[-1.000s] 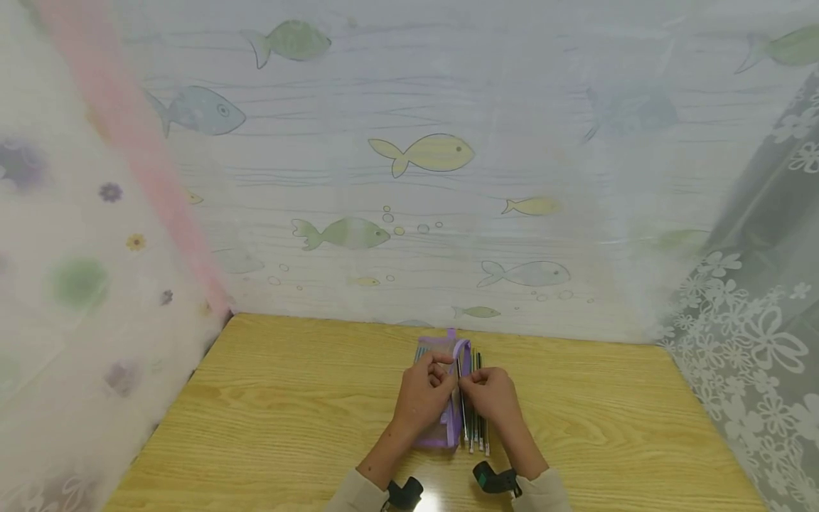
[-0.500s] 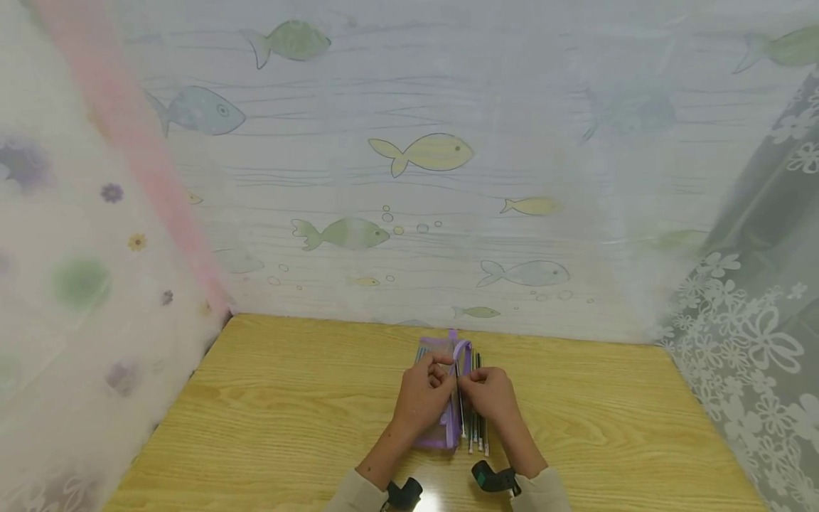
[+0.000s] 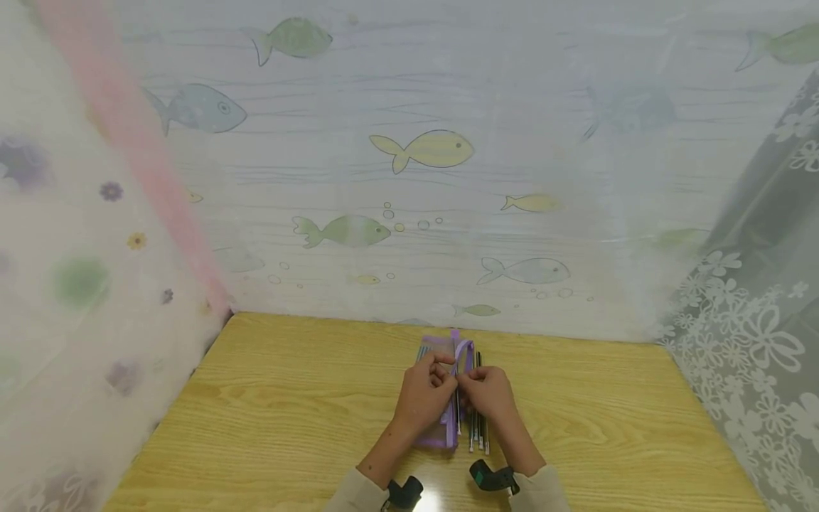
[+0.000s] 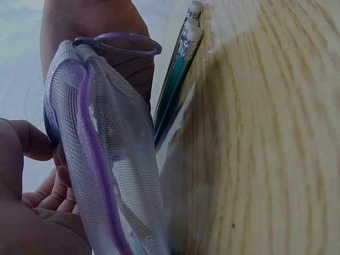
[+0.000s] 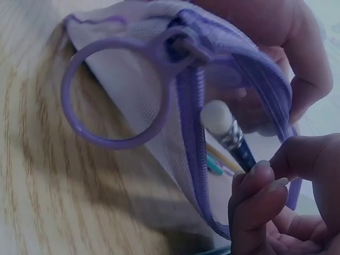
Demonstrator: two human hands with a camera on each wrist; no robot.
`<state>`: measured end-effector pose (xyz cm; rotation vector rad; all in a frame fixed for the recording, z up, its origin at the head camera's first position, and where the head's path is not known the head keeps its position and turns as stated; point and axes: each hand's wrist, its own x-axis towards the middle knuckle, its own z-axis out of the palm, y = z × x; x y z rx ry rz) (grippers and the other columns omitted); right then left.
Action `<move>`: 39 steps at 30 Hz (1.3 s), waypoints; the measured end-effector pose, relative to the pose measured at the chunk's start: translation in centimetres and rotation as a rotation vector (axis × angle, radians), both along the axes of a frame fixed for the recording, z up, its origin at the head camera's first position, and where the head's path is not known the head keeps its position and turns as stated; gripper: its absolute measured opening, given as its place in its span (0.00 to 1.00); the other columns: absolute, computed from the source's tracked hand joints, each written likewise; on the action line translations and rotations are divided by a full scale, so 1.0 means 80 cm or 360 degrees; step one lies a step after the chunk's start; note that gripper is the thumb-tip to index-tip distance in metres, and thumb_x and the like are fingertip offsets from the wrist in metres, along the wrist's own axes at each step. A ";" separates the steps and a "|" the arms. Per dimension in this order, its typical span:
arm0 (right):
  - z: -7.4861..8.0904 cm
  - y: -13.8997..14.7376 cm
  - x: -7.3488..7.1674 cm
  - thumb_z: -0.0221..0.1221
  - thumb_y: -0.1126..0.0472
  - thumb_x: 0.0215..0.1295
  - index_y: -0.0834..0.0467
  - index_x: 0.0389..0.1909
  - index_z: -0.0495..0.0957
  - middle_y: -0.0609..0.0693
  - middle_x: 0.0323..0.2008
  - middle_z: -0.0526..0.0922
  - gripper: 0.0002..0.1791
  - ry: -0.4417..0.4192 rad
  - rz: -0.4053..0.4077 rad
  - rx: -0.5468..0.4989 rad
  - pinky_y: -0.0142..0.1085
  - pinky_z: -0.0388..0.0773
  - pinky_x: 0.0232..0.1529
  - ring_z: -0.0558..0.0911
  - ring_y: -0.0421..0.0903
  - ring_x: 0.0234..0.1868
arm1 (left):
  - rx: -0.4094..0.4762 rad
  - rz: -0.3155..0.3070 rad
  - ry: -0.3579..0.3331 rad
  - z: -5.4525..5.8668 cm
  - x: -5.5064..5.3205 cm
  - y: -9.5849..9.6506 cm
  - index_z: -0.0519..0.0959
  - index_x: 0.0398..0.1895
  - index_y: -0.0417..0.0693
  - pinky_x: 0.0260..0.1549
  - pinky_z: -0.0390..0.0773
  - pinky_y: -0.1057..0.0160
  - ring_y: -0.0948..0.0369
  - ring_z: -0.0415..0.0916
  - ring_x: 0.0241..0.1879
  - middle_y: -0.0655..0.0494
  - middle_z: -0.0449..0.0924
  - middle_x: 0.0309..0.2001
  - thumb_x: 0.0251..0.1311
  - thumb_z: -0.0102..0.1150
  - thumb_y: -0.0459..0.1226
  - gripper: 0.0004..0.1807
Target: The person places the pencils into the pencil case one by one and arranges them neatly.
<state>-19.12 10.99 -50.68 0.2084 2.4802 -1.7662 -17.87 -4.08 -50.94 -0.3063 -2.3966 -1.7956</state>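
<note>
A mesh pencil case (image 3: pixel 436 444) with purple trim lies lengthwise on the table, its zip undone. My left hand (image 3: pixel 422 402) holds the case's upper edge, thumb and fingers at the rim. Between thumb and fingertips, my right hand (image 3: pixel 494 393) pinches a dark pencil (image 5: pixel 242 151) with a white eraser. In the right wrist view this pencil stands within the unzipped opening, eraser end toward the camera. Other pencils (image 5: pixel 215 163) show inside the case. A round purple zip pull (image 5: pixel 67 90) hangs at the near end. Fingers hide the pencil's far end.
Several loose pencils (image 3: pixel 480 435) with white erasers lie side by side on the wood-grain table (image 3: pixel 288 412), just right of the case. A fish-patterned curtain (image 3: pixel 409 235) stands at the table's back edge. Each wrist wears a black camera (image 3: pixel 491 476).
The pinched pencil has shifted left and slightly away, from beside the loose pencils to over the case's opening. The right hand has edged left with it; the left hand keeps its hold.
</note>
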 end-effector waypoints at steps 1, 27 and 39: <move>0.000 -0.001 0.000 0.64 0.63 0.67 0.68 0.31 0.85 0.50 0.15 0.80 0.10 -0.0001 0.0000 -0.0023 0.34 0.75 0.20 0.77 0.42 0.16 | 0.0003 -0.0005 0.0000 0.000 0.000 0.000 0.84 0.53 0.44 0.24 0.75 0.68 0.66 0.75 0.23 0.58 0.81 0.29 0.62 0.59 0.29 0.16; 0.005 0.021 -0.003 0.62 0.65 0.66 0.68 0.36 0.83 0.56 0.25 0.86 0.08 0.0097 -0.0027 0.0061 0.36 0.81 0.23 0.84 0.46 0.22 | 0.0037 0.0008 0.0014 -0.001 -0.007 -0.003 0.84 0.54 0.44 0.24 0.74 0.69 0.66 0.75 0.24 0.57 0.81 0.29 0.63 0.58 0.29 0.17; 0.006 0.046 -0.006 0.66 0.61 0.62 0.63 0.32 0.86 0.49 0.24 0.84 0.07 0.0199 0.0002 0.0551 0.36 0.75 0.27 0.79 0.43 0.25 | 0.0033 0.0010 -0.0016 -0.002 -0.008 -0.006 0.83 0.56 0.44 0.27 0.76 0.68 0.67 0.76 0.25 0.59 0.81 0.30 0.63 0.59 0.30 0.18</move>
